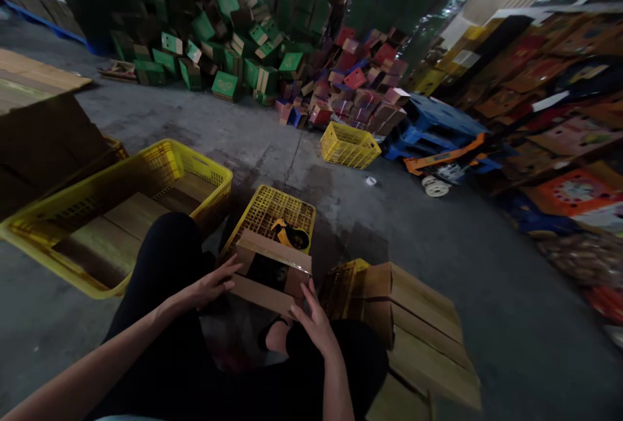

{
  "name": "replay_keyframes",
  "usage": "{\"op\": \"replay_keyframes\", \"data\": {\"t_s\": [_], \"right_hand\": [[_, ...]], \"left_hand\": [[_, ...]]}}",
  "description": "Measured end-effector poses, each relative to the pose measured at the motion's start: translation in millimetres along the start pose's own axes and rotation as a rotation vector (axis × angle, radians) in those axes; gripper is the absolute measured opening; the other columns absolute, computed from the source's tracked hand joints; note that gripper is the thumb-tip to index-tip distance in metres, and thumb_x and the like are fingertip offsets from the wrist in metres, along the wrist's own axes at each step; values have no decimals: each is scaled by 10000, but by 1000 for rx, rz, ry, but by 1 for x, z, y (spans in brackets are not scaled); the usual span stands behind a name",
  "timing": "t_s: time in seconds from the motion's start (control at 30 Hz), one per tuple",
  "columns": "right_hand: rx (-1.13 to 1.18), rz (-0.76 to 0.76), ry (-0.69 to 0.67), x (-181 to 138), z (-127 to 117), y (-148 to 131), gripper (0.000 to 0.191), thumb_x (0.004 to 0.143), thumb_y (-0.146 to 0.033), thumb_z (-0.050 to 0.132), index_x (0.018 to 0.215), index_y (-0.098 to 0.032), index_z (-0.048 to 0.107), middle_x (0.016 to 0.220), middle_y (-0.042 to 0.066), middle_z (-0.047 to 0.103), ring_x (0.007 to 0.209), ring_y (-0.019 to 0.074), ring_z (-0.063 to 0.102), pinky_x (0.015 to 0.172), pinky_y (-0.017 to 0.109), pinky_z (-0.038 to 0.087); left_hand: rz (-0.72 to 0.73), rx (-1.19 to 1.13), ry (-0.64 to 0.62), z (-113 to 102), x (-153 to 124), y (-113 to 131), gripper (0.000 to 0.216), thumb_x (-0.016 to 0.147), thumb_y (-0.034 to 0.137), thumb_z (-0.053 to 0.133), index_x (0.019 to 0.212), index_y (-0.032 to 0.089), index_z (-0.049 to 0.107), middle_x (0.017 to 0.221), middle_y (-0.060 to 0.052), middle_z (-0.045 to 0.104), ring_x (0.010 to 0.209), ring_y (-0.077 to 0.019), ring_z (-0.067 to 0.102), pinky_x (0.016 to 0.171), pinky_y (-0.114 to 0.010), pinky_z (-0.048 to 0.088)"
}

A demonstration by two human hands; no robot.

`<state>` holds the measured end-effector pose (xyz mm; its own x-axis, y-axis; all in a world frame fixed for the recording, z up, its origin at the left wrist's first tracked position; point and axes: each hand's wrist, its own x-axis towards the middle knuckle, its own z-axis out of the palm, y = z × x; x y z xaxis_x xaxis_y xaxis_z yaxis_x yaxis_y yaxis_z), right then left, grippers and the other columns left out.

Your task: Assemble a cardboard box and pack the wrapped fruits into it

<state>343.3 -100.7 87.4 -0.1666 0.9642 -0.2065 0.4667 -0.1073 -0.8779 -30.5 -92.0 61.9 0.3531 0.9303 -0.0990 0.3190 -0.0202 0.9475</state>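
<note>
A small cardboard box [272, 247] with clear tape along its top edge is between my hands, its near flap [263, 296] folded out towards me and its inside dark. My left hand [214, 286] grips the box's left side, fingers stretched along the edge. At the right side, my right hand [314, 320] holds the corner and flap, thumb on the near side. Just beyond the box, a yellow-and-black tape dispenser [291, 235] lies on an upturned yellow plastic crate [267, 200].
To my left stands a large yellow crate [195, 160] with flat cardboard inside. Flattened cartons [428, 317] lean on another crate at my right. Farther off are a yellow basket [348, 145], an orange pallet jack [448, 160], blue pallets [433, 119] and heaped green boxes [226, 84].
</note>
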Motion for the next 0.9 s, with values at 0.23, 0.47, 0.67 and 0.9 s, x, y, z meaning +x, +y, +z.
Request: {"op": "replay_keyframes", "data": {"t_s": [0.23, 0.47, 0.67, 0.9], "right_hand": [[-110, 2, -36, 1, 1, 7, 813, 804, -473, 730, 1531, -353, 387, 1678, 44, 161, 1539, 280, 181, 1225, 495, 236], [-216, -18, -43, 6, 15, 14, 992, 783, -323, 730, 1598, -356, 165, 1698, 53, 8, 1552, 284, 67, 1219, 518, 212], [-277, -82, 7, 14, 21, 15, 1008, 788, -410, 740, 1603, -352, 150, 1700, 77, 23, 1548, 328, 127, 1193, 530, 278], [-460, -214, 285, 30, 24, 3, 691, 911, -609, 551, 1486, -231, 480, 1433, 180, 446, 1377, 373, 411, 1152, 577, 341]], "left_hand": [[69, 373, -75, 9, -3, 3, 660, 995, 429, 489, 1588, 217, 290, 1675, -105, 131, 1532, -301, 190, 1226, -471, 257], [97, 722, 5, 36, -9, -7, 816, 965, 308, 554, 1616, 320, 63, 1683, -82, 103, 1537, -337, 156, 1166, -530, 350], [-9, 900, 109, 57, -9, -3, 902, 889, 175, 602, 1617, 318, 88, 1679, -79, 109, 1537, -346, 125, 1146, -573, 353], [-13, 882, 83, 54, -7, -1, 882, 869, 170, 591, 1616, 317, 146, 1686, -68, 87, 1541, -352, 130, 1113, -583, 391]]}}
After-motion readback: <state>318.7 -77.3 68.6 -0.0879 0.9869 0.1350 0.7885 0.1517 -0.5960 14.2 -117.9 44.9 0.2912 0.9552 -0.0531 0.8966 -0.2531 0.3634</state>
